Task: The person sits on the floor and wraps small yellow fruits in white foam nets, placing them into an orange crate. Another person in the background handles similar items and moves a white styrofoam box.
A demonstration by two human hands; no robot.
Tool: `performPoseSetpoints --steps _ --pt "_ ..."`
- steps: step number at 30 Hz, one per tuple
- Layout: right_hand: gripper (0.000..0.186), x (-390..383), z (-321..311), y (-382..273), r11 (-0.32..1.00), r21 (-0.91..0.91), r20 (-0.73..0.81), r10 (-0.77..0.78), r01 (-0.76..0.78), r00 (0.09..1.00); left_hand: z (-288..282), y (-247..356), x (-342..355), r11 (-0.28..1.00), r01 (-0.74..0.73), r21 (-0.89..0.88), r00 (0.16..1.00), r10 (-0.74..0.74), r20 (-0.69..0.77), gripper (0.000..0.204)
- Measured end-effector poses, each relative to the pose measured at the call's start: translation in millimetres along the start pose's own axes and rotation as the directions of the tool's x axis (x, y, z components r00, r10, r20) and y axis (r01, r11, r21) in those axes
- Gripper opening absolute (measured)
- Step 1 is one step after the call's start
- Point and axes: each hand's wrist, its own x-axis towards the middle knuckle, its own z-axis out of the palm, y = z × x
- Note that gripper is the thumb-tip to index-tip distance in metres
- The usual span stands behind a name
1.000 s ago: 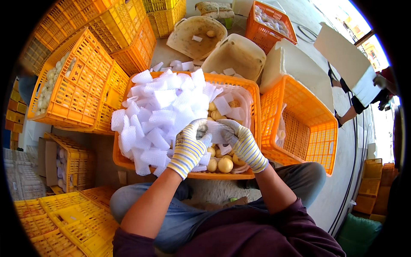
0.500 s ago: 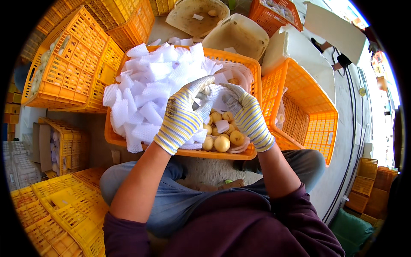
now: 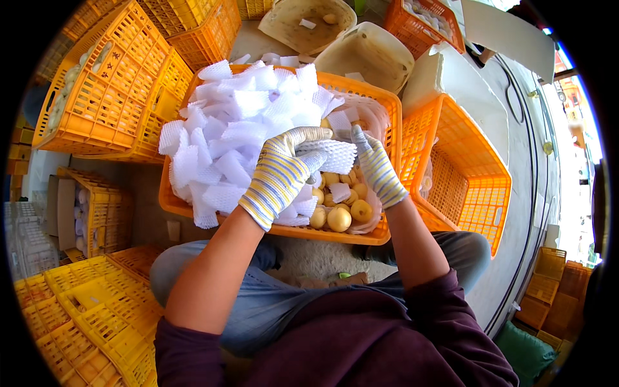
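Note:
A white foam net sleeve (image 3: 336, 155) is pinched by my gloved left hand (image 3: 278, 169), thumb and fingers closed on its left part. The sleeve's free end points right. Whether a fruit sits inside it is hidden. My gloved right hand (image 3: 379, 169) is upright just beside that free end; its fingers are mostly hidden, and I cannot tell whether it touches the sleeve. Both hands are over an orange plastic crate (image 3: 342, 237). Beneath them lie several round yellow fruits (image 3: 338, 219). A heap of white foam sleeves (image 3: 235, 126) fills the crate's left side.
An orange crate (image 3: 474, 174) stands at the right, and stacked yellow crates (image 3: 106, 84) rise at the left. Two pale worn tubs (image 3: 367, 55) lie beyond the work crate. Yellow crates (image 3: 90, 316) also stand at the lower left. Dark cables (image 3: 532, 213) run along the right-hand floor.
My right hand has drawn slightly right, away from my left, and turned more upright. The foam sleeve now shows lengthwise between them. The whole view has shifted slightly.

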Motion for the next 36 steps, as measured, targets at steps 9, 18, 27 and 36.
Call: performPoseSetpoints --steps 9,18,27,36 --pt "0.029 11.5 1.7 80.4 -0.145 -0.954 0.222 0.241 0.261 0.945 -3.9 9.2 0.5 0.999 0.035 -0.005 0.992 -0.036 -0.123 0.031" --pt "0.046 31.3 -1.1 81.9 -0.179 -0.971 0.087 0.344 0.156 0.935 -13.2 6.3 -6.2 0.999 0.01 0.041 0.999 -0.008 -0.05 0.029" --pt "0.037 26.4 7.2 126.9 -0.338 -0.937 0.042 0.146 0.09 0.988 -14.6 0.5 -5.0 1.0 -0.009 0.003 0.998 0.009 -0.068 0.029" --pt "0.052 -1.7 -26.5 -2.0 0.988 0.074 -0.142 0.144 -0.135 0.979 -24.8 -27.7 7.6 0.95 0.009 0.313 0.952 0.087 -0.293 0.038"
